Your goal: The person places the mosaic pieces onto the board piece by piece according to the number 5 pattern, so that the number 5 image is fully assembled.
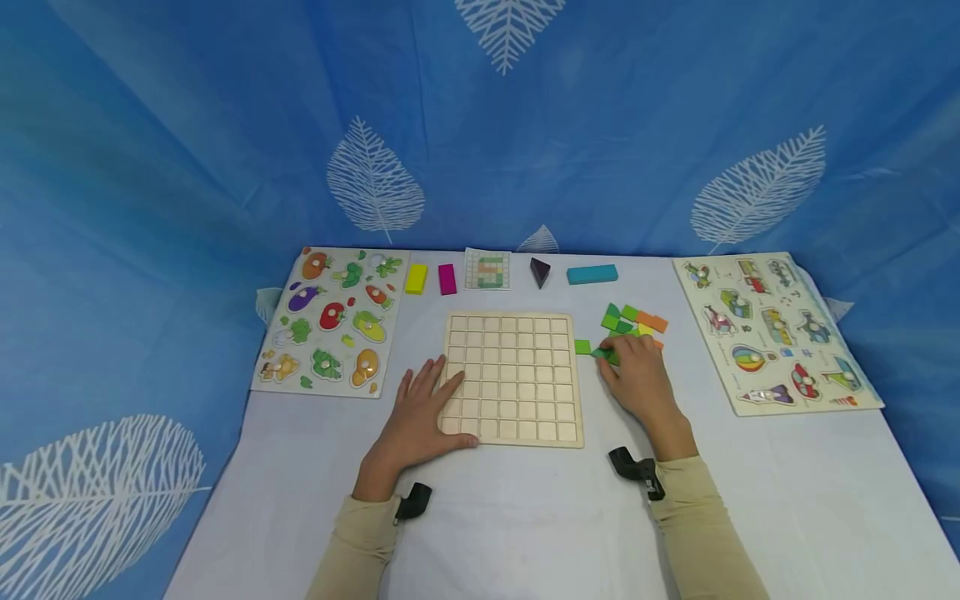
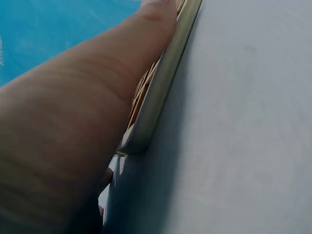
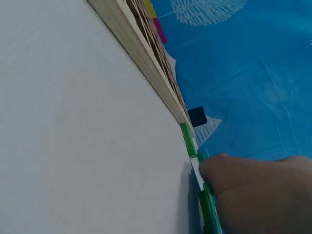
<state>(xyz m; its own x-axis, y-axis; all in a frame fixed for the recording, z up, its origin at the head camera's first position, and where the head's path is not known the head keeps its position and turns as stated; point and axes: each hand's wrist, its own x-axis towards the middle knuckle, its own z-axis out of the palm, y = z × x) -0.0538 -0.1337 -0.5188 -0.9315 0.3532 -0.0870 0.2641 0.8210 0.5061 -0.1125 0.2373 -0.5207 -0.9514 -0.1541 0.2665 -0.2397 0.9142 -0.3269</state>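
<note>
The board (image 1: 517, 377), with its grid of squares, lies flat on the white cloth (image 1: 525, 517) in front of the person. The left hand (image 1: 420, 421) is spread, fingers apart; it holds nothing in its grip, but touches the left side of the board, with the thumb at the near edge. Probably this is for keeping the board from sliding.

The right hand (image 1: 641, 379) is bent over the pile (image 1: 630, 313) of green, orange and yellow tiles, just to the right of the board, where they are perhaps easy to reach. A dark green piece (image 1: 597, 352) shows at its fingertips, and a green tile (image 1: 582, 347) lies beside the board's right edge. The card (image 1: 487, 270) with a coloured pattern lies behind the board, it seems so that the person can look at it freely.

Several tiles are hidden under the right hand, so their number cannot be told. Whether its fingers pinch the dark green piece or only touch it, one cannot tell; in the right wrist view the hand covers the contact. In the left wrist view the forearm and thumb cover most of the board, and the other fingers are hardly visible.
</note>
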